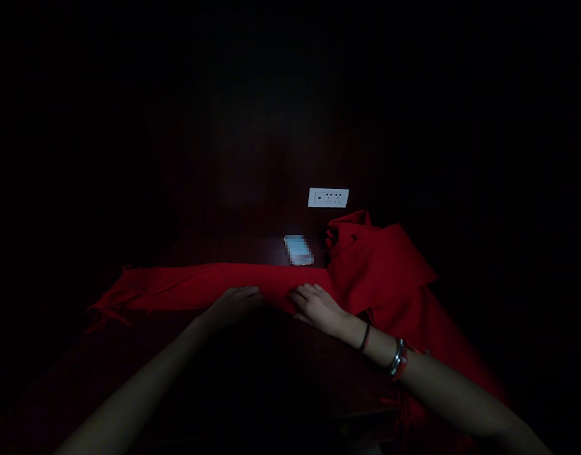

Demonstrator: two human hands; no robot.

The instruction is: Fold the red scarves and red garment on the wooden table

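A long red fringed scarf [177,284] lies in a flat strip across the dark tabletop, its fringe at the left end. My left hand [236,303], a ring on one finger, is closed at the strip's near edge, close to the middle; its thumb is hidden. A short way to the right, my right hand [317,308] has its fingers curled on top of the cloth and its thumb at the near edge, closed on the scarf. To the right, the strip runs into a loose heap of red cloth [376,259] that hangs down over the table's side.
Behind the strip lies a phone-like rectangular thing [299,250], blurred out. A white wall socket [328,198] is set in the dark panel at the back. The tabletop [252,249] is dark and glossy; the surroundings are nearly black.
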